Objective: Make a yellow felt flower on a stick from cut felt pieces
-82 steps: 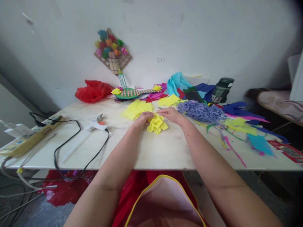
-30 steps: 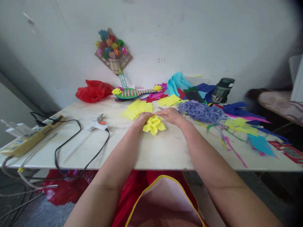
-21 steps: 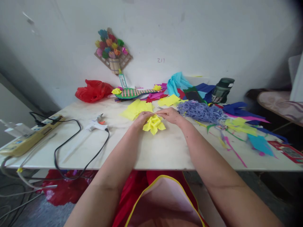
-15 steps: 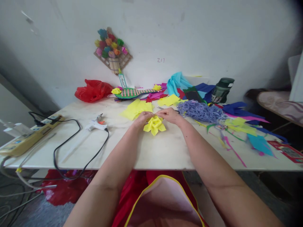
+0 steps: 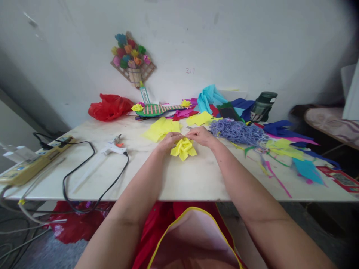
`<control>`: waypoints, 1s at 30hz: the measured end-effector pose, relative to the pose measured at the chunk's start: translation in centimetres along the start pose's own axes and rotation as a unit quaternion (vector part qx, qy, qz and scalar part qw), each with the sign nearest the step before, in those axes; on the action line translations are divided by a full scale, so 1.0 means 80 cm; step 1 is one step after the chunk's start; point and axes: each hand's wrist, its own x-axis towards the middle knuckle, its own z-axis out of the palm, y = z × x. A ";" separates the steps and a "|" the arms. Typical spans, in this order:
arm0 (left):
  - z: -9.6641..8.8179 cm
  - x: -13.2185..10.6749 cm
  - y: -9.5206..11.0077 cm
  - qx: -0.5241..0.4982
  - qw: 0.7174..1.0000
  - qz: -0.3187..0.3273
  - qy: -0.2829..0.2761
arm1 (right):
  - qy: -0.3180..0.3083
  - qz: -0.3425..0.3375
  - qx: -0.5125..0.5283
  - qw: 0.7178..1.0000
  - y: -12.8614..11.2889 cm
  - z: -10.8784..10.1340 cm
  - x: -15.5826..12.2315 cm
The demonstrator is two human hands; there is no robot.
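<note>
A yellow paper flower (image 5: 183, 149) with pointed outer petals is held just over the table, its open face tilted toward me. My left hand (image 5: 170, 140) is closed on its far left side, fingers pinched together. From the right, my right hand (image 5: 201, 135) is closed on the flower's far edge, the fingertips of both hands nearly meeting. What exactly lies between the fingertips is hidden behind the petals. Yellow paper sheets (image 5: 161, 129) lie just beyond my left hand. Scissors (image 5: 190, 127), partly covered, lie behind my right hand.
A white glue gun (image 5: 113, 148) with a black cord lies left, near a yellow power strip (image 5: 36, 160). Purple string (image 5: 238, 132), coloured paper scraps (image 5: 307, 170) and a dark green bottle (image 5: 263, 107) are on the right. A red plastic bag (image 5: 110, 107) sits at the back.
Hardly anything differs. Both hands keep their hold on the yellow paper flower, which has shifted very slightly; the view has moved a touch.
</note>
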 end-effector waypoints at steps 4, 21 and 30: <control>0.002 -0.002 0.004 -0.005 1.000 -0.011 -0.001 | -0.001 0.000 0.010 1.000 -0.004 -0.001 -0.001; 0.004 0.003 0.001 -0.020 0.999 -0.034 0.008 | 0.001 -0.066 -0.039 0.997 -0.002 -0.003 -0.001; 0.009 0.000 0.004 -0.034 0.998 -0.044 0.023 | -0.014 -0.068 -0.085 0.994 -0.001 -0.003 0.002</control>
